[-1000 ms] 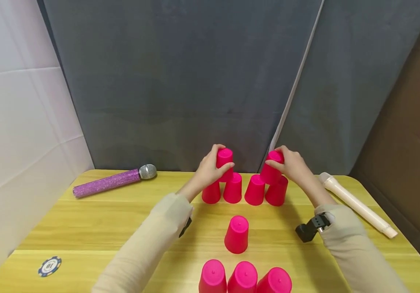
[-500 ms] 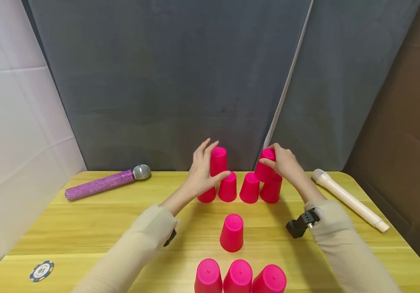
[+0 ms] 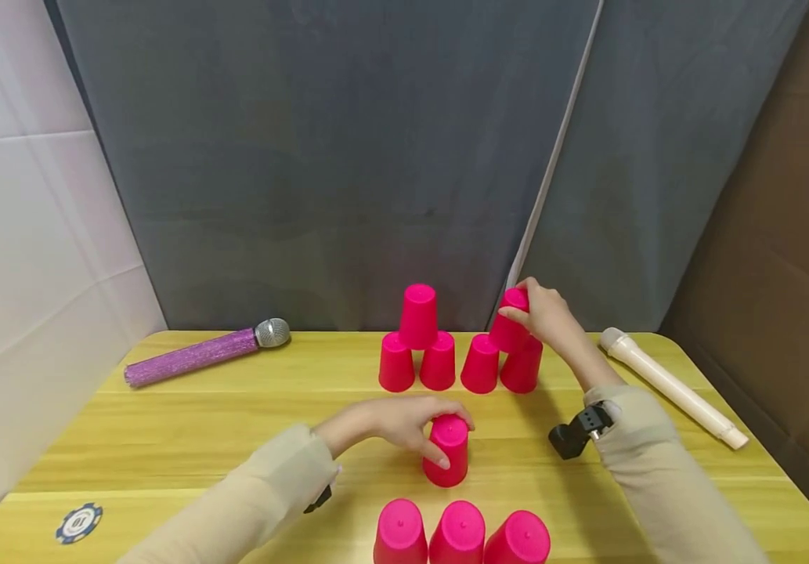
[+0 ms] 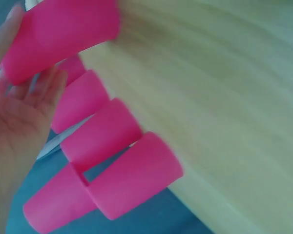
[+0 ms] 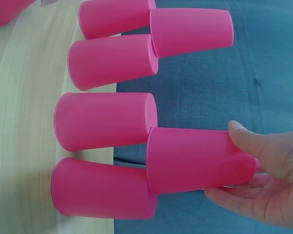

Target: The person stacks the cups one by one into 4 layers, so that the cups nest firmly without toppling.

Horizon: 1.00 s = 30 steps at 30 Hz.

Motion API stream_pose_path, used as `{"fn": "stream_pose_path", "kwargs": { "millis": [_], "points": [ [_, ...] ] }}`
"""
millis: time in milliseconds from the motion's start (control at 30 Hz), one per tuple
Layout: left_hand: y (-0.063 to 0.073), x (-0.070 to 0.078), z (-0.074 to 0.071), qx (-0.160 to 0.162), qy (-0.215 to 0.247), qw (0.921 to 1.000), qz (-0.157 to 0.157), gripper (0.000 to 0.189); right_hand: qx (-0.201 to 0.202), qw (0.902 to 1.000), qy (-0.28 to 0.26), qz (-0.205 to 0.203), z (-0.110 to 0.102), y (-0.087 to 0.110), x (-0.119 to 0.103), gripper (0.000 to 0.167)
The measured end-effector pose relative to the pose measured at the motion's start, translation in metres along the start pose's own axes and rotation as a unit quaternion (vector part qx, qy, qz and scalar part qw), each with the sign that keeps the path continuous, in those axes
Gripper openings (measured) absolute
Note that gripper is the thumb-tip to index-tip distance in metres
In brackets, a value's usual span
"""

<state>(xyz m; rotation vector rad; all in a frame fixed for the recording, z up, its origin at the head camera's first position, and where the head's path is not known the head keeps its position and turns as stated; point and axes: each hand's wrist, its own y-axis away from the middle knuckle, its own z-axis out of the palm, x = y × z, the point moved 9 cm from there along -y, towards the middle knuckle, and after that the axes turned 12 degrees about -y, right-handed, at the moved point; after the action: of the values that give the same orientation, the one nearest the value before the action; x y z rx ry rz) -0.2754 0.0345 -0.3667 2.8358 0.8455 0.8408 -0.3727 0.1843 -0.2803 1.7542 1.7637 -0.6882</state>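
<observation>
My left hand (image 3: 407, 423) holds a lone upside-down pink cup (image 3: 455, 454) in the middle of the table, thumb on the near side and fingers behind. In the left wrist view, that cup (image 4: 63, 34) lies between thumb and fingers. At the back right, my right hand (image 3: 547, 317) grips an upper pink cup (image 5: 195, 161) by its closed end. Its rim rests across two lower cups, the outer (image 5: 102, 190) and the inner (image 5: 107, 121). To the left, another pink cup (image 3: 419, 317) sits untouched on two more upside-down cups (image 3: 396, 364).
Three upside-down pink cups (image 3: 456, 536) stand in a row at the table's front. A purple microphone (image 3: 200, 356) lies back left and a white one (image 3: 675, 388) at right. A poker chip (image 3: 79, 522) lies front left. Grey cloth (image 3: 319, 172) hangs behind the table (image 3: 228, 431).
My left hand has let go of the upper left cup and come down towards me to the lone middle cup. My right hand stays on its upper cup.
</observation>
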Motion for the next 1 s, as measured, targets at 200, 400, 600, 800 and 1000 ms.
{"fn": "stream_pose_path", "kwargs": {
  "millis": [200,400,600,800,1000],
  "points": [
    [-0.009,-0.004,-0.044,0.143,0.02,0.989,-0.033,0.053,0.002,1.0,-0.002,0.0,0.0,-0.001,0.0,0.055],
    [-0.021,0.01,-0.117,0.291,-0.048,0.9491,-0.109,0.054,0.003,0.9996,0.023,-0.019,-0.002,-0.004,-0.005,0.054],
    [-0.044,0.003,-0.141,0.293,-0.138,0.9285,-0.182,0.058,0.005,0.9991,0.03,-0.029,0.001,-0.005,-0.008,0.054],
    [-0.054,-0.017,-0.134,0.239,-0.162,0.9278,-0.236,0.053,-0.002,0.9997,0.013,-0.021,0.006,-0.003,-0.007,0.056],
    [-0.057,-0.017,-0.136,0.247,-0.18,0.9219,-0.237,0.052,0.0,0.9992,0.025,-0.031,0.002,-0.004,-0.01,0.056]
  ]
}}
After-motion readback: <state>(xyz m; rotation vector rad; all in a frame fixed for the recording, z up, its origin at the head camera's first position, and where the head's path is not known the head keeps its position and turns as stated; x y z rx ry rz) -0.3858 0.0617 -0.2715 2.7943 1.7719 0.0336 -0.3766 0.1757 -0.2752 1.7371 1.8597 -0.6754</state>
